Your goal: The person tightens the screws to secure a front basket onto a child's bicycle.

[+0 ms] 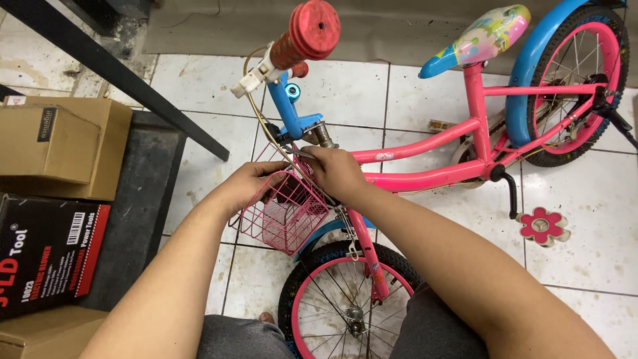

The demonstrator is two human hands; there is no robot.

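While left hand [249,186] grips pink basket [282,216]; right hand [335,169] pinches its mount | handlebar grip [311,32] above; boxes [56,146] left

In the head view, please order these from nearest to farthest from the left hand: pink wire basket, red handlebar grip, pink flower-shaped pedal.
1. Pink wire basket: under the left hand, touching it.
2. Red handlebar grip: above.
3. Pink flower-shaped pedal: far right, on the floor tiles.

Basket [284,216]: pink coated wire mesh, smooth. Frame [425,156]: glossy pink painted metal. Handlebar sleeve [307,36]: red rubber, matt and scuffed. Saddle [480,38]: glossy printed plastic. Boxes [63,143]: matt brown cardboard. Floor [585,219]: glazed white tile, stained.
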